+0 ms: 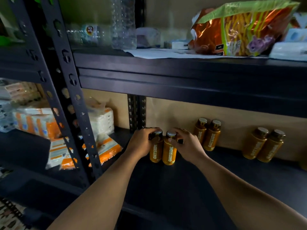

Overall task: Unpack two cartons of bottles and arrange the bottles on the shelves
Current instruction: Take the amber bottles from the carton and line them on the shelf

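Two amber bottles labelled OATSIDE stand side by side on the dark lower shelf. My left hand grips the neck of the left bottle. My right hand grips the neck of the right bottle. Both bottles are upright and rest on the shelf. Another pair of the same bottles stands behind to the right against the back wall. A further pair stands further right. No carton is in view.
The upper shelf overhangs closely above my hands and carries an orange snack bag, clear plastic bottles and tissue packs. A perforated black post divides off the left bay, which holds orange-and-white tissue packs.
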Demonstrator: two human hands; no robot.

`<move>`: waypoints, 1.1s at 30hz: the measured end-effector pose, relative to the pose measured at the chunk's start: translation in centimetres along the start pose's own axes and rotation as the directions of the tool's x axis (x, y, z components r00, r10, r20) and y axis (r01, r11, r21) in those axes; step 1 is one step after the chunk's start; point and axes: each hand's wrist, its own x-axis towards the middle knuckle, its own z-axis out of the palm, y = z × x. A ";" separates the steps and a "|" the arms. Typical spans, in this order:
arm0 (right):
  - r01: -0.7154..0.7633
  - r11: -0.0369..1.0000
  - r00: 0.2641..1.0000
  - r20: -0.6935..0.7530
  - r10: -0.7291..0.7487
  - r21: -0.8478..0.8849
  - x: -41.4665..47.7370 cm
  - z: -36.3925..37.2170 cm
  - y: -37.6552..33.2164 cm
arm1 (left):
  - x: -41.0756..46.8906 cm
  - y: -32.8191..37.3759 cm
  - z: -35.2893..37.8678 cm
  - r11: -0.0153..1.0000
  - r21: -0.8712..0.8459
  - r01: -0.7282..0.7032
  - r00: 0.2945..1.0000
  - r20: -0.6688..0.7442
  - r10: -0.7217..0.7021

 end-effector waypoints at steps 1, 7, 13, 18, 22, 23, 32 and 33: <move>0.008 1.000 1.000 0.003 -0.008 -0.007 0.8 0.2 0.3 | 0.5 -0.3 0.2 1.000 -0.011 -0.005 1.000 -0.004 0.005; 0.010 1.000 1.000 -0.020 -0.010 -0.007 5.2 1.8 1.3 | 4.2 -3.1 1.1 0.999 -0.031 0.015 0.998 -0.058 -0.017; 0.063 0.998 0.997 -0.042 -0.063 0.013 9.0 3.3 2.2 | 9.0 -6.1 1.9 0.996 0.087 0.016 0.997 -0.072 -0.010; 0.117 0.993 0.990 -0.078 -0.118 -0.012 11.4 3.8 2.9 | 12.2 -7.2 2.5 0.995 0.086 0.049 0.997 -0.069 -0.043; 0.131 0.989 0.987 -0.080 -0.136 -0.070 12.8 3.7 3.5 | 13.5 -7.4 2.7 0.997 0.072 0.015 0.998 -0.063 -0.011; 0.132 0.988 0.987 -0.084 -0.138 -0.073 13.0 3.6 3.6 | 13.7 -7.4 2.7 0.998 0.063 0.013 0.998 -0.064 -0.009; 0.152 0.987 0.974 -0.161 -0.159 -0.058 13.6 4.2 4.3 | 14.5 -8.0 2.9 1.000 0.003 -0.017 0.997 -0.075 0.017; 0.152 0.987 0.973 -0.166 -0.159 -0.057 13.5 4.3 4.3 | 14.5 -8.1 2.9 1.000 0.001 -0.013 0.997 -0.074 0.013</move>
